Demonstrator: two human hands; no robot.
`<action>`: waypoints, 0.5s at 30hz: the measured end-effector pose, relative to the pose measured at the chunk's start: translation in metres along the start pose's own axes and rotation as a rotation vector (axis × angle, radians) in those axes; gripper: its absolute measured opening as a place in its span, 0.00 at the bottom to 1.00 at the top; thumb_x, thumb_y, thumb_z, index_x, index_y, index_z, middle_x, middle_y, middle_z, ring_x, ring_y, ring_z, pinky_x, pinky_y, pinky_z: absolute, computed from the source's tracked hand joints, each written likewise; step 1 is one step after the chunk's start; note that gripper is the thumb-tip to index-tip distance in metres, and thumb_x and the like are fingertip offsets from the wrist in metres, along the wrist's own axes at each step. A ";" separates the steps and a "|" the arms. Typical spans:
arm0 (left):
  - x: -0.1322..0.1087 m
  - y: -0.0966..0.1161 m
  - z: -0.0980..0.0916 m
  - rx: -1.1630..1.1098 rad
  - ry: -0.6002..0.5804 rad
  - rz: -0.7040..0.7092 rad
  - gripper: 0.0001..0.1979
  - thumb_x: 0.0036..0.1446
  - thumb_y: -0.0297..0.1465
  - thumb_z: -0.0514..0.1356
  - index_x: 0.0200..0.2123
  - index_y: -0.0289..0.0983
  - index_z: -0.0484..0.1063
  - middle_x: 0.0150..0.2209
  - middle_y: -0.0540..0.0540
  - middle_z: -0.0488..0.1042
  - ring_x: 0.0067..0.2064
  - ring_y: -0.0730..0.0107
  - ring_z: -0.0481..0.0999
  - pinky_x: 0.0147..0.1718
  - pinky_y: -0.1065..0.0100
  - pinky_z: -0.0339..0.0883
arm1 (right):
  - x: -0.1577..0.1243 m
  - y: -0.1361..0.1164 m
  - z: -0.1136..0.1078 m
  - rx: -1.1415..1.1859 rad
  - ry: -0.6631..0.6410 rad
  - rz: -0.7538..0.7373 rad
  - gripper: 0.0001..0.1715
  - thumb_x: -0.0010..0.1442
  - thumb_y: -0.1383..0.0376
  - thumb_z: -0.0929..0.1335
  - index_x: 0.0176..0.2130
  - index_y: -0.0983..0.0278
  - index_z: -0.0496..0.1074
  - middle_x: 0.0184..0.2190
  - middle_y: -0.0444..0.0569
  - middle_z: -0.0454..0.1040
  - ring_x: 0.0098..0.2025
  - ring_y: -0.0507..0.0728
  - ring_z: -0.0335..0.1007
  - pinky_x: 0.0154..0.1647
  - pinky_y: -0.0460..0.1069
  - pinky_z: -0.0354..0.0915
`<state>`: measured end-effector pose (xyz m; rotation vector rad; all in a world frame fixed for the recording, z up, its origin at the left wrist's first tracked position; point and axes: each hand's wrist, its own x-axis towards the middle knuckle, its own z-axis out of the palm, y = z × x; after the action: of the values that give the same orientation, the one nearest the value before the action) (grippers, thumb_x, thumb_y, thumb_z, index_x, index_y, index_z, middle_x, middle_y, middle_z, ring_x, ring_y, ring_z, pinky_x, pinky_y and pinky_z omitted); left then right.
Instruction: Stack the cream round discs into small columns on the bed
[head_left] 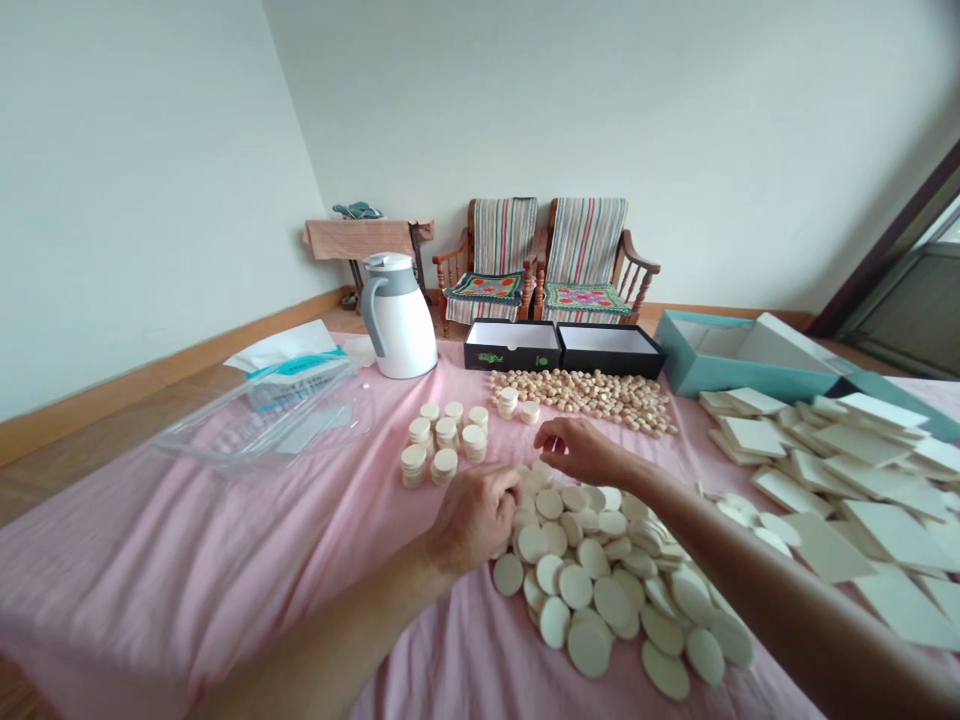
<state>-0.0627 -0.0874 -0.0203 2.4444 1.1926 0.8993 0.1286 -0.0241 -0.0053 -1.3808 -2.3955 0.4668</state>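
Note:
A loose pile of round, cream-coloured wooden discs lies in front of me on the pink cloth. My left hand rests at the pile's left edge with its fingers curled in; whatever they hold is hidden. Over the pile's far edge hovers my right hand, its fingers bent but apart from the thumb, and I see nothing between them. Just beyond it stand a short stack of discs and a lower one. Several neat disc stacks are grouped beyond my left hand.
Small beige wooden pieces lie before two black boxes. A white jug and a clear plastic tray are left. Square wooden pieces and a teal box occupy the right. Two chairs stand behind.

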 end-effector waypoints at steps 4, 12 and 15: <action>-0.001 0.002 -0.019 0.030 0.150 -0.031 0.12 0.47 0.17 0.48 0.25 0.36 0.67 0.26 0.50 0.71 0.30 0.73 0.69 0.30 0.73 0.59 | -0.004 -0.008 0.002 0.011 0.052 -0.020 0.12 0.48 0.73 0.64 0.33 0.67 0.75 0.28 0.49 0.75 0.29 0.51 0.69 0.32 0.44 0.61; -0.043 -0.017 -0.064 0.274 0.128 -0.225 0.08 0.54 0.24 0.51 0.32 0.37 0.70 0.31 0.49 0.73 0.32 0.70 0.72 0.32 0.72 0.60 | -0.009 -0.050 0.018 0.061 0.065 -0.169 0.20 0.51 0.76 0.61 0.40 0.66 0.76 0.35 0.51 0.74 0.35 0.52 0.69 0.39 0.45 0.62; -0.056 -0.027 -0.066 0.344 -0.007 -0.316 0.09 0.54 0.24 0.51 0.34 0.37 0.71 0.30 0.48 0.74 0.31 0.69 0.73 0.31 0.71 0.59 | -0.005 -0.067 0.032 -0.003 0.010 -0.163 0.21 0.51 0.75 0.61 0.41 0.66 0.75 0.37 0.53 0.74 0.37 0.54 0.70 0.40 0.46 0.62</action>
<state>-0.1473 -0.1155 -0.0059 2.3960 1.7956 0.6361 0.0658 -0.0644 -0.0045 -1.1733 -2.4756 0.4120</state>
